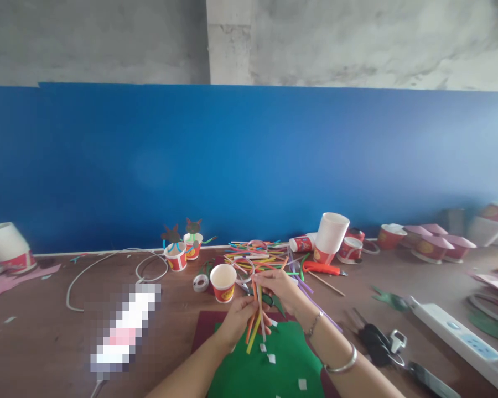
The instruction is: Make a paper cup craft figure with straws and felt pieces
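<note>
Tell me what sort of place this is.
Probably a handicraft workspace: slim orange, yellow and white strips are in hand, a red-and-white paper cup bears a dark, eared cutout, and a red-orange cutter lies on the table.

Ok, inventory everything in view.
Held thin strips: 3+, orange, yellow, white, centre
Loose strips: many, multicoloured, back centre
Paper cups with cat figures: 2, red-white, left
Open paper cup: 1, red-white, centre
Other paper cups: several, red-white, both sides
Cone-topped cups: 4, red-pink, right
Tape roll: 1, white, centre
Utility knife: 1, orange, right
Power strip: 1, white, right
Key bunch: 1, black, right
Flat sheet: 1, green, front
Pixelated object: 1, mostly white, left
Partition: 1, blue, back
Left hand: 1, centre
Right hand: 1, centre
</note>
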A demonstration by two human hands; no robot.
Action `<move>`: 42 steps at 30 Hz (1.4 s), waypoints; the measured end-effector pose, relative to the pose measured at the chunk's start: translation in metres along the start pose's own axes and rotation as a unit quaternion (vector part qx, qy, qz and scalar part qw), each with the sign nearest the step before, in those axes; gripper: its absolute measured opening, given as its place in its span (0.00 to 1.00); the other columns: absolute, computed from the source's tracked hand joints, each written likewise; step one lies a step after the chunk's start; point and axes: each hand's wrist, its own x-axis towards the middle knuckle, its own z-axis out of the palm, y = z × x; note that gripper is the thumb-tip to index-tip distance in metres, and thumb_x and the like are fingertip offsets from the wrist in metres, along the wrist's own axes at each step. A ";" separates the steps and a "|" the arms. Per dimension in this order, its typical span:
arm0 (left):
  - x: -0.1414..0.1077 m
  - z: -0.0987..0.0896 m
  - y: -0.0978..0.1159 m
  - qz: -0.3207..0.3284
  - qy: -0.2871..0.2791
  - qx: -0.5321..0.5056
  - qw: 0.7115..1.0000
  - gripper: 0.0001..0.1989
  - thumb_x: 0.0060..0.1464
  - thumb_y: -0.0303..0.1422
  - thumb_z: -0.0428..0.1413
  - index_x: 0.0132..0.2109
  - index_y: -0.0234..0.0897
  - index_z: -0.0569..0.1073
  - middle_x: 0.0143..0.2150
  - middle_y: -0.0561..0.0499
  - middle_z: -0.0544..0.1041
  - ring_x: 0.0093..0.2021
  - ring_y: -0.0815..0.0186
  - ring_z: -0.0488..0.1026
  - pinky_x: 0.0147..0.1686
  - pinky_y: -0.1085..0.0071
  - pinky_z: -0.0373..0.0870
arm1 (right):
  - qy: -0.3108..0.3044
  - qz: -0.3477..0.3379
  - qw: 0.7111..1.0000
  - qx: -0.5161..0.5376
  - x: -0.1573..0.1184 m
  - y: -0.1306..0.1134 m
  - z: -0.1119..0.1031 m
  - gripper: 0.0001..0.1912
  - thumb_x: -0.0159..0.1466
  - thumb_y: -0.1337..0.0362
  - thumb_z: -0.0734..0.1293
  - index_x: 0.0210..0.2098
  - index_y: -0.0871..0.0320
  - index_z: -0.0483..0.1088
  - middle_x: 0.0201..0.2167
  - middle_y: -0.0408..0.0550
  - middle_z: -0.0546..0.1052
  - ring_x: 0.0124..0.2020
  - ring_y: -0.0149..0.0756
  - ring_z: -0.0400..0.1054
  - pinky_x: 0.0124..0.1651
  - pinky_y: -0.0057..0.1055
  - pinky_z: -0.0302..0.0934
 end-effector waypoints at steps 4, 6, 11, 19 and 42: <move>-0.005 0.001 0.005 -0.012 -0.018 0.000 1.000 0.23 0.45 0.50 0.57 0.35 0.31 0.71 0.22 0.45 0.77 0.21 0.61 0.74 0.24 0.69 0.68 | -0.001 0.000 1.000 0.017 -0.001 -0.001 0.004 0.16 0.49 0.53 0.71 0.21 0.63 0.75 0.14 0.40 0.65 0.18 0.24 0.53 0.21 0.24 0.47; -0.006 0.002 0.006 -0.013 -0.030 -0.005 0.999 0.22 0.46 0.48 0.57 0.34 0.30 0.71 0.22 0.44 0.77 0.21 0.61 0.74 0.24 0.68 0.68 | 0.004 0.004 1.000 0.024 -0.001 0.001 0.007 0.15 0.47 0.55 0.72 0.21 0.63 0.75 0.13 0.39 0.65 0.17 0.24 0.53 0.21 0.24 0.48; -0.002 0.004 0.003 -0.001 -0.025 -0.061 0.998 0.23 0.47 0.51 0.57 0.37 0.33 0.67 0.23 0.46 0.77 0.20 0.61 0.74 0.21 0.70 0.67 | 0.005 -0.005 0.999 0.032 0.001 0.006 0.012 0.12 0.48 0.57 0.70 0.20 0.61 0.73 0.12 0.40 0.66 0.16 0.24 0.54 0.20 0.24 0.48; 0.001 0.006 0.001 0.026 -0.045 -0.116 0.992 0.21 0.48 0.49 0.60 0.36 0.35 0.66 0.20 0.54 0.72 0.15 0.69 0.70 0.16 0.75 0.65 | -0.026 -0.028 0.999 -0.020 0.005 0.010 0.009 0.21 0.49 0.59 0.71 0.41 0.61 0.76 0.15 0.36 0.66 0.15 0.23 0.53 0.20 0.23 0.49; -0.006 0.010 0.015 0.108 0.118 -0.113 0.981 0.22 0.46 0.50 0.60 0.38 0.38 0.68 0.37 0.49 0.79 0.39 0.59 0.75 0.39 0.66 0.69 | -0.153 0.090 0.983 -0.042 -0.004 0.005 -0.011 0.09 0.46 0.62 0.73 0.21 0.61 0.74 0.17 0.44 0.75 0.18 0.27 0.63 0.21 0.23 0.54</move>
